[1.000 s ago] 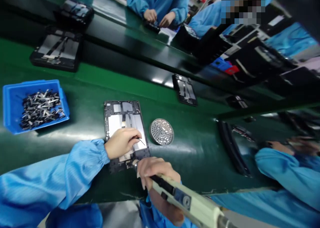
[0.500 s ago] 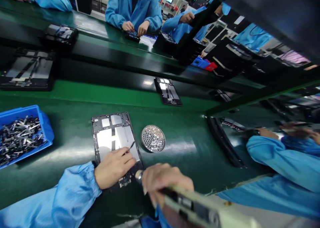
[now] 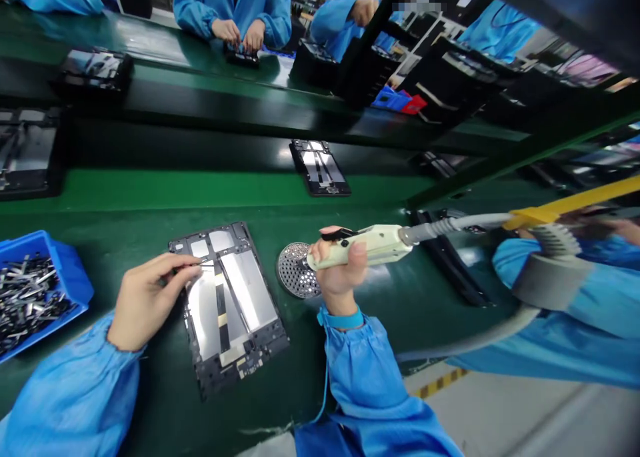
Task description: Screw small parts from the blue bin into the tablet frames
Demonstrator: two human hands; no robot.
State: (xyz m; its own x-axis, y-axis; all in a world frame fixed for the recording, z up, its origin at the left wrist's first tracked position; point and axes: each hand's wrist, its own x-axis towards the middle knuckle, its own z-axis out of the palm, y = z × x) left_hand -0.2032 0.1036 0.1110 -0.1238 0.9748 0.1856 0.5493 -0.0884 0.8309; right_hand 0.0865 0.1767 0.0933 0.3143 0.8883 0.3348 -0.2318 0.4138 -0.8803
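An opened tablet (image 3: 235, 303), its silver inner plates and dark ribbon cable bare, lies on the green bench in front of me. My left hand (image 3: 150, 297) is at its upper left, thumb and forefinger pinched on a small thin metal piece (image 3: 206, 263) held over the tablet. My right hand (image 3: 340, 267) is wrapped round a pale electric screwdriver (image 3: 375, 243) lying nearly level, its cable running off to the right. The driver's tip points into a round screw dish (image 3: 290, 277) with a holed plate; whether it touches a screw I cannot tell.
A blue bin (image 3: 70, 270) of small black and silver parts stands at the left. Another opened tablet (image 3: 323, 169) lies beyond, with more tablets (image 3: 27, 150) at the far left. A co-worker's hands (image 3: 240, 35) work across the bench; a blue sleeve (image 3: 590, 310) is at the right.
My right hand has carried the screwdriver from the tablet's lower right edge up to the screw dish. My left hand has shifted from the tablet's lower middle to its upper left.
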